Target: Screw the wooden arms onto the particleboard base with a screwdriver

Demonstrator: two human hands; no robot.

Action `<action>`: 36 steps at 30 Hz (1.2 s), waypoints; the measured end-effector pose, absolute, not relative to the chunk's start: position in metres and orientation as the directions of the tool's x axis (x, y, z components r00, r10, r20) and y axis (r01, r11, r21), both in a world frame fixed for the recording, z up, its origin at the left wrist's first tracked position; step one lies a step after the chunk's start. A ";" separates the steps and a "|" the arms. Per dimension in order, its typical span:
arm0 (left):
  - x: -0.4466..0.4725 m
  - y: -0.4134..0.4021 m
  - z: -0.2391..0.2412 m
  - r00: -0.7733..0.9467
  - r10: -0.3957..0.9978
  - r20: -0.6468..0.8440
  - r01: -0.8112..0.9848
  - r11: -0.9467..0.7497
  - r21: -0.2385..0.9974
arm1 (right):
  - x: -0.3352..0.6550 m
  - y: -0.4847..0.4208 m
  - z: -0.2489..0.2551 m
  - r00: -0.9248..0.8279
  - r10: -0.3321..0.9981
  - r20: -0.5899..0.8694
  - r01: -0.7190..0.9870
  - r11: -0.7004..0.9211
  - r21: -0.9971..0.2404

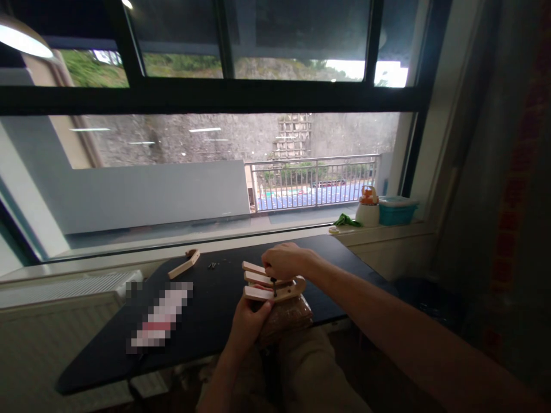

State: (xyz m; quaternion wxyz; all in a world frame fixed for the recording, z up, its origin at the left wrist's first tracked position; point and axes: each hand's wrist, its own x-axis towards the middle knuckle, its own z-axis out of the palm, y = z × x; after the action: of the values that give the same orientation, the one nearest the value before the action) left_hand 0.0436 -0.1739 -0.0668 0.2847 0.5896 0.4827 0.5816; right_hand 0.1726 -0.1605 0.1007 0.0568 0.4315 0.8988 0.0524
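My left hand [249,321] is closed around the near side of a pale wooden assembly [258,293], with the thumb along its edge. Several parallel wooden bars make it up, and a rounded hook shows at its right end. Above it, my right hand [286,261] is in a fist around what looks like a screwdriver [274,287]. Only its dark, upright shaft shows, meeting the wood; the handle is hidden in the fingers. Beneath the wood lies a brown package in clear, shiny plastic [286,318], at the table's near edge.
On the black table [215,321] are a loose hooked wooden piece [185,265], a few small screws [212,265] and a pixelated pinkish item [163,315]. A teal box [396,211] and a white-and-orange container [368,209] stand on the windowsill. A radiator [64,310] is at left.
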 end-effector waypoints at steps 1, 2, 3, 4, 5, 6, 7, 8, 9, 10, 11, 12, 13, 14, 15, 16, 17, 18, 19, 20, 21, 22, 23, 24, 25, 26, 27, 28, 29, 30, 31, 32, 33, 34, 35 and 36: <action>0.044 -0.174 -0.067 -0.144 0.902 0.406 0.236 -0.367 0.900 | 0.173 -0.161 0.100 -0.616 0.786 -0.053 0.774 0.617 0.141; 0.044 -0.174 -0.067 -0.145 0.904 0.403 0.234 -0.364 0.901 | 0.173 -0.160 0.099 -0.611 0.790 -0.049 0.779 0.611 0.138; 0.044 -0.174 -0.067 -0.145 0.904 0.402 0.232 -0.364 0.902 | 0.174 -0.159 0.098 -0.604 0.796 -0.045 0.786 0.604 0.134; 0.044 -0.174 -0.067 -0.144 0.904 0.403 0.229 -0.365 0.902 | 0.174 -0.158 0.097 -0.596 0.802 -0.040 0.793 0.595 0.131; 0.044 -0.174 -0.068 -0.143 0.903 0.404 0.225 -0.368 0.902 | 0.173 -0.156 0.096 -0.586 0.810 -0.034 0.801 0.585 0.128; 0.044 -0.174 -0.068 -0.143 0.902 0.406 0.222 -0.371 0.902 | 0.173 -0.153 0.094 -0.575 0.818 -0.026 0.810 0.573 0.125; 0.044 -0.173 -0.069 -0.143 0.902 0.408 0.219 -0.373 0.901 | 0.173 -0.151 0.092 -0.564 0.826 -0.018 0.818 0.562 0.123; 0.044 -0.173 -0.070 -0.144 0.901 0.410 0.216 -0.376 0.901 | 0.172 -0.148 0.090 -0.553 0.833 -0.010 0.826 0.550 0.122; 0.044 -0.173 -0.070 -0.146 0.900 0.411 0.214 -0.377 0.901 | 0.172 -0.146 0.088 -0.544 0.839 -0.001 0.833 0.540 0.122; 0.044 -0.173 -0.071 -0.148 0.899 0.413 0.213 -0.379 0.901 | 0.172 -0.144 0.088 -0.539 0.843 0.004 0.836 0.534 0.124; 0.044 -0.173 -0.071 -0.150 0.898 0.414 0.212 -0.380 0.900 | 0.172 -0.142 0.088 -0.536 0.844 0.005 0.837 0.532 0.127; 0.044 -0.173 -0.070 -0.150 0.897 0.415 0.211 -0.381 0.900 | 0.172 -0.141 0.089 -0.537 0.844 -0.001 0.837 0.532 0.130; 0.044 -0.174 -0.070 -0.148 0.897 0.416 0.210 -0.383 0.900 | 0.172 -0.140 0.091 -0.538 0.843 -0.015 0.834 0.535 0.133; 0.044 -0.174 -0.069 -0.143 0.898 0.416 0.210 -0.384 0.899 | 0.173 -0.139 0.094 -0.541 0.840 -0.035 0.831 0.540 0.134; 0.044 -0.175 -0.068 -0.137 0.899 0.416 0.210 -0.384 0.899 | 0.173 -0.138 0.098 -0.545 0.837 -0.056 0.826 0.547 0.134; 0.044 -0.175 -0.068 -0.132 0.900 0.415 0.210 -0.384 0.899 | 0.173 -0.138 0.101 -0.551 0.831 -0.072 0.820 0.556 0.133; 0.044 -0.176 -0.067 -0.128 0.901 0.415 0.212 -0.384 0.899 | 0.173 -0.138 0.105 -0.561 0.824 -0.080 0.814 0.566 0.131; 0.044 -0.176 -0.067 -0.125 0.902 0.414 0.213 -0.383 0.899 | 0.174 -0.138 0.108 -0.573 0.816 -0.081 0.805 0.579 0.128; 0.044 -0.176 -0.066 -0.123 0.902 0.413 0.214 -0.383 0.899 | 0.173 -0.139 0.110 -0.588 0.805 -0.079 0.796 0.593 0.125; 0.044 -0.176 -0.066 -0.123 0.903 0.413 0.215 -0.382 0.899 | 0.173 -0.140 0.112 -0.603 0.793 -0.082 0.784 0.609 0.120; 0.044 -0.176 -0.066 -0.125 0.903 0.411 0.216 -0.380 0.899 | 0.172 -0.141 0.112 -0.618 0.781 -0.091 0.773 0.625 0.113; 0.044 -0.175 -0.067 -0.128 0.903 0.410 0.218 -0.378 0.900 | 0.171 -0.143 0.113 -0.631 0.769 -0.106 0.762 0.639 0.105; 0.044 -0.175 -0.067 -0.131 0.903 0.408 0.219 -0.375 0.901 | 0.169 -0.145 0.112 -0.640 0.759 -0.121 0.753 0.651 0.099; 0.044 -0.175 -0.067 -0.135 0.904 0.406 0.220 -0.372 0.902 | 0.168 -0.147 0.112 -0.646 0.752 -0.131 0.747 0.658 0.095; 0.044 -0.174 -0.068 -0.136 0.905 0.404 0.221 -0.370 0.902 | 0.167 -0.149 0.111 -0.648 0.750 -0.134 0.745 0.660 0.095; 0.044 -0.174 -0.069 -0.137 0.905 0.402 0.222 -0.367 0.903 | 0.166 -0.150 0.110 -0.646 0.752 -0.132 0.746 0.659 0.098; 0.044 -0.173 -0.069 -0.138 0.906 0.400 0.224 -0.365 0.904 | 0.166 -0.151 0.108 -0.642 0.756 -0.128 0.749 0.654 0.101; 0.044 -0.173 -0.070 -0.138 0.906 0.400 0.226 -0.364 0.904 | 0.167 -0.151 0.107 -0.637 0.760 -0.124 0.754 0.649 0.104; 0.044 -0.173 -0.070 -0.138 0.906 0.400 0.227 -0.364 0.903 | 0.167 -0.151 0.105 -0.632 0.766 -0.120 0.759 0.643 0.105; 0.043 -0.173 -0.071 -0.139 0.905 0.402 0.227 -0.366 0.902 | 0.168 -0.149 0.103 -0.626 0.771 -0.115 0.764 0.636 0.103; 0.043 -0.172 -0.071 -0.138 0.904 0.405 0.227 -0.369 0.901 | 0.170 -0.147 0.101 -0.621 0.776 -0.108 0.770 0.630 0.100; 0.043 -0.172 -0.071 -0.136 0.903 0.408 0.227 -0.373 0.900 | 0.171 -0.145 0.098 -0.616 0.782 -0.097 0.776 0.623 0.096; 0.043 -0.173 -0.071 -0.134 0.902 0.411 0.225 -0.376 0.899 | 0.172 -0.143 0.096 -0.611 0.787 -0.084 0.782 0.616 0.093; 0.043 -0.173 -0.071 -0.133 0.901 0.413 0.225 -0.379 0.898 | 0.173 -0.141 0.093 -0.604 0.794 -0.071 0.788 0.608 0.091; 0.043 -0.173 -0.071 -0.132 0.900 0.416 0.225 -0.381 0.897 | 0.175 -0.140 0.090 -0.597 0.800 -0.059 0.795 0.600 0.090; 0.043 -0.173 -0.071 -0.132 0.899 0.418 0.224 -0.384 0.896 | 0.176 -0.138 0.088 -0.588 0.807 -0.050 0.802 0.590 0.091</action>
State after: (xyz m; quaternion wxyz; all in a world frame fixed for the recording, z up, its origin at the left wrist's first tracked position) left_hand 0.0432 -0.1730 -0.0706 0.2885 0.5921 0.4741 0.5843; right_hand 0.1756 -0.1385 0.0880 0.0429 0.4517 0.8907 0.0291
